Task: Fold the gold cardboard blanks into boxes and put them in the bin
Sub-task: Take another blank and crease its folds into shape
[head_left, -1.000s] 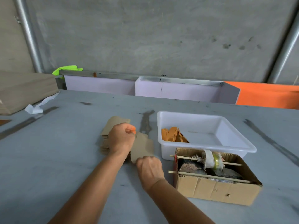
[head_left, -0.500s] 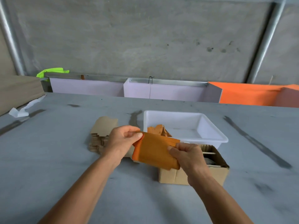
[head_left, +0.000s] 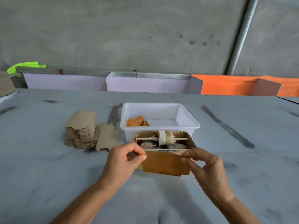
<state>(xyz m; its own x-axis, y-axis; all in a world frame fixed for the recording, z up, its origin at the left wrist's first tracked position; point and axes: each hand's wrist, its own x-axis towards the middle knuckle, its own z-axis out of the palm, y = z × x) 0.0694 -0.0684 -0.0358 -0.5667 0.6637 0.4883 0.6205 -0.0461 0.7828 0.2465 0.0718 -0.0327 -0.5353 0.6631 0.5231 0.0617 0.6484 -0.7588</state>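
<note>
Here both hands hold one gold blank (head_left: pixel 165 164) in the air just above the desk (head_left: pixel 48 175), in front of the cardboard box (head_left: pixel 189 139). The left hand (head_left: pixel 123 160) pinches the blank's upper left corner between thumb and forefinger, the other fingers curled. The right hand (head_left: pixel 205 167) pinches the upper right corner the same way. The blank hangs roughly upright, its gold face toward the camera and its lower edge tilted a little.

Behind it, the cardboard box sits open on the desk, holding a roll of white material (head_left: pixel 162 137) on a thin stick, plus some grey and brown scraps that are hard to make out. Just behind the box and touching it stands the white bin (head_left: pixel 186 117), with a few gold pieces (head_left: pixel 137 121) lying in its near left corner.

To the left of the bin, a stack of blanks (head_left: pixel 80 128) lies brown side up, with one loose blank (head_left: pixel 106 138) leaning off its right side. Along the far edge of the desk run pale purple panels (head_left: pixel 64 82) and an orange panel (head_left: pixel 226 84), in front of a grey wall (head_left: pixel 129 29).
</note>
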